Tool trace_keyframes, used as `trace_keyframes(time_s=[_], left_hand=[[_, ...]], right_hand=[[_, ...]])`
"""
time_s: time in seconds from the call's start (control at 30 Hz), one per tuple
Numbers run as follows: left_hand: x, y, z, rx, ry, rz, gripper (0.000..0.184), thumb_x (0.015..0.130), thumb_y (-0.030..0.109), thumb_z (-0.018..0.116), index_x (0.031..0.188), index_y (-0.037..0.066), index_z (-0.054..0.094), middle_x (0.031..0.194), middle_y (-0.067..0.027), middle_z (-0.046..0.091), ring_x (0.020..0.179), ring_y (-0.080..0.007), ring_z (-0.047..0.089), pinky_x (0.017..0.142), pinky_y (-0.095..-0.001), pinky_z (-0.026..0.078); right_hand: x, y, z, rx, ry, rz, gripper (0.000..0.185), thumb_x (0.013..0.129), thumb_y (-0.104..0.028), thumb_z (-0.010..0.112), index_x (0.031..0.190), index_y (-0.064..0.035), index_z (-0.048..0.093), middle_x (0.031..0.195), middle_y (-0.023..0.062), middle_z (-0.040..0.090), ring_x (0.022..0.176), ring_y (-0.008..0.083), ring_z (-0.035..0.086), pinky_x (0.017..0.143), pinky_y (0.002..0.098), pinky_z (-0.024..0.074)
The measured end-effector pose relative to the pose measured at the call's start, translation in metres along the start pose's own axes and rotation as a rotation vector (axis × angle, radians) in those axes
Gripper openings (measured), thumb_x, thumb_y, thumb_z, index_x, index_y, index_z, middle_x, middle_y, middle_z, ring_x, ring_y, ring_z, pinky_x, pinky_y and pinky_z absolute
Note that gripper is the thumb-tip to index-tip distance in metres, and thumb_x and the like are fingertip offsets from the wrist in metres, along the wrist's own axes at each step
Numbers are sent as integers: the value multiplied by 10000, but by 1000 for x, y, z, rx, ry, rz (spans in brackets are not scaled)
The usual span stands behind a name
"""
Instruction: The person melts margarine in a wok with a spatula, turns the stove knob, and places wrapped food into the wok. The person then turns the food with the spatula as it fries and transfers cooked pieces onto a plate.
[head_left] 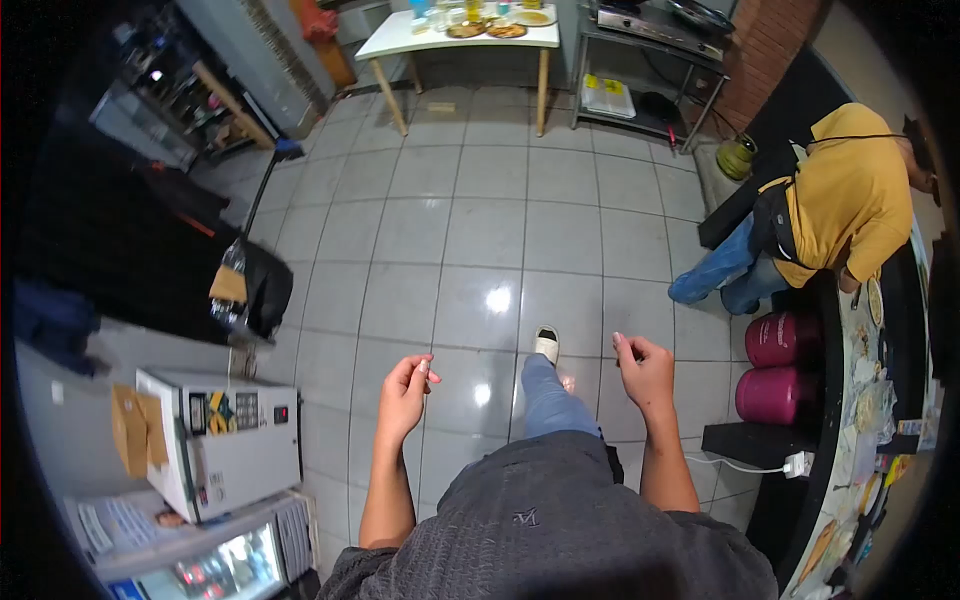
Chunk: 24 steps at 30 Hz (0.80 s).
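Note:
My left hand (404, 394) hangs over the tiled floor in front of my body, its fingers loosely curled with the thumb against them. Nothing shows in its grasp. On the other side, my right hand (648, 374) is held at a similar height, fingers folded in and thumb pointing forward; no object is visible in it either. Neither hand touches anything. Between them, one of my legs (556, 398) in blue trousers reaches forward, with a light shoe (546, 345) on the grey tiles (480, 235).
Ahead stands a white table (400, 42) with plates and cups, beside a metal rack (655, 52) with a stove. At right, a person in a yellow top (862, 190) leans over a counter (848, 400) above pink gas cylinders (768, 395). A white freezer-like cabinet (250, 455) stands left.

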<state>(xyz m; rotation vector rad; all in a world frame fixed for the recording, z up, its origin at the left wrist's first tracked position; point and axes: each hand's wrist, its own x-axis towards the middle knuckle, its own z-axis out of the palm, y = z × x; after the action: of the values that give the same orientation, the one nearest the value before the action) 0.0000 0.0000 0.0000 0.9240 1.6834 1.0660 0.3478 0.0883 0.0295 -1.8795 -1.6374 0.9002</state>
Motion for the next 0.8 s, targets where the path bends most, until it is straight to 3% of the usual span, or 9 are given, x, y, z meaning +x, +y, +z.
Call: trace_keyframes(time_s=[0.07,0.1,0.17,0.2,0.3,0.5,0.57,0.67,0.8], left_hand=[[17,4,16,-8,-20,78,214,955,151,561,1103,9,622,822,-13,670,704,-66,534,664,-231,449],[98,33,43,69,-15,32,214,955,151,561,1103,9,622,822,-13,670,704,-66,534,664,-231,449],[160,61,81,-13,-50,82,211,950,140,567,1096,-2,623,803,-13,661,710,-61,532,667,-235,450],[194,81,104,-55,-83,82,203,924,112,610,1086,-9,624,800,-1,648,728,-50,539,666,-222,444],[269,139,146,-57,-107,137,208,895,88,652,1077,-8,623,800,25,623,723,-40,525,659,-206,431],[414,230,205,-61,-165,204,197,859,59,693,1039,4,637,752,64,548,690,-29,479,638,-192,413],[472,238,227,-46,-205,248,198,850,54,698,1033,9,641,767,66,543,693,-28,475,631,-190,406],[566,254,263,-75,-226,211,193,850,48,691,1032,10,641,790,66,548,698,-29,477,637,-190,405],[696,292,309,-76,-353,233,185,854,40,679,1033,11,640,803,63,555,704,-28,486,642,-187,407]], right_hand=[[3,11,-3,178,132,-59,185,875,-184,653,891,-5,698,787,153,677,638,204,643,595,288,487],[95,21,11,233,89,-2,185,875,-184,653,891,-5,698,787,153,677,638,204,643,595,288,487],[162,19,0,181,263,-260,167,876,-146,638,901,12,689,794,138,667,628,209,619,598,293,484],[199,13,-20,177,291,-273,167,876,-146,638,901,12,689,794,138,667,628,209,619,598,293,484],[284,-14,-64,84,271,-196,141,871,-109,631,914,13,688,812,138,661,641,214,613,612,300,484],[425,-61,-130,91,385,-255,116,860,-80,637,926,1,689,811,146,656,635,221,604,613,310,482],[471,-51,-132,99,294,-125,148,863,-76,633,984,-3,678,838,149,659,660,218,611,622,310,486],[546,-49,-127,128,490,-224,133,860,-81,638,960,-3,679,803,140,661,648,210,614,610,305,486],[646,-63,-135,68,572,-147,114,865,-91,639,910,5,681,748,130,660,617,195,615,590,296,482]])
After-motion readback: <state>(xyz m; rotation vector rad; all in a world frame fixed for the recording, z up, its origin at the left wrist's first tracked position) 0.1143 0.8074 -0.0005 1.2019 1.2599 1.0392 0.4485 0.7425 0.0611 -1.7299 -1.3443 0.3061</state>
